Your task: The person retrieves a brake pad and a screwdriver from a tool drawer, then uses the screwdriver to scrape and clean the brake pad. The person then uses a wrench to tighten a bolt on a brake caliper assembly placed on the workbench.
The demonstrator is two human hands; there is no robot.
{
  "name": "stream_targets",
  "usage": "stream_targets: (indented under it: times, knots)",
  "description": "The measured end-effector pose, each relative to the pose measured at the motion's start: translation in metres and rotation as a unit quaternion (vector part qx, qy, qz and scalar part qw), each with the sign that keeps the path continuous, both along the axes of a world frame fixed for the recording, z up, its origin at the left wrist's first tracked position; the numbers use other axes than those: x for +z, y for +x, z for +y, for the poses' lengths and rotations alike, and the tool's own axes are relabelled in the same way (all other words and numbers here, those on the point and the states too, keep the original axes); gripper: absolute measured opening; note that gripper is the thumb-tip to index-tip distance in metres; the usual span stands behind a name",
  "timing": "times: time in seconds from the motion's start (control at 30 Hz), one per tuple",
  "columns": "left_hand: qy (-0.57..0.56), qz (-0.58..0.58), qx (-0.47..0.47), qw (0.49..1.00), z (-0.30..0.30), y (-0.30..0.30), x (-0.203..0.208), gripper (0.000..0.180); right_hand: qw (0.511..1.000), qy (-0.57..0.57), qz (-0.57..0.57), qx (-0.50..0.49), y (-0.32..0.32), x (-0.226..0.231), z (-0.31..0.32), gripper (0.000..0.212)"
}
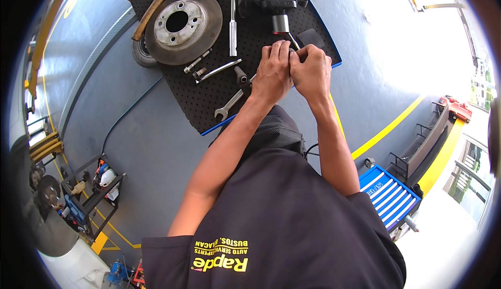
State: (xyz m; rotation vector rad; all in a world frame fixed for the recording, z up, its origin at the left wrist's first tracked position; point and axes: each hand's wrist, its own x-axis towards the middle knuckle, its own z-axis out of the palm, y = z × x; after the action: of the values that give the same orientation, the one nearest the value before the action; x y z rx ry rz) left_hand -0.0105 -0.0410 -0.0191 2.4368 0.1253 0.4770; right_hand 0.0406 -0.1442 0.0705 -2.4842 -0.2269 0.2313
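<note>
Close together over the right front of a black dimpled mat (182, 88), my left hand (272, 73) and my right hand (311, 71) meet with fingers curled in. Whatever sits between the fingertips is mostly hidden; a thin shiny metal piece (294, 40) shows just beyond them. Past it lie a dark tool (271, 3) and a short metal cylinder (280, 24). A dark flat pad (311, 38) is beside my right fingers. Left of my left hand are a dark socket-like piece (240, 75) and an open-ended wrench (228, 106).
A brake disc (209, 33), a wooden handle (156, 8), a long steel bar (233, 30), a bolt (197, 61) and a metal tool (222, 69) occupy the mat. A blue tool cart (389, 195) stands right; a black rack (96, 200) stands left.
</note>
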Motion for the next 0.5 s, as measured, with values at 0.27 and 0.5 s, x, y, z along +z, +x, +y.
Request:
stream_targets:
  times: [0.27, 0.5]
  knots:
    - [-0.010, 0.012, 0.002, 1.000, -0.001, -0.002, 0.003, 0.068, 1.000, 0.002, -0.018, 0.002, 0.000, -0.001, -0.001, 0.026]
    - [-0.017, 0.006, 0.008, 1.000, 0.000, 0.000, 0.002, 0.067, 0.999, 0.023, -0.023, -0.001, -0.009, 0.002, -0.006, 0.025]
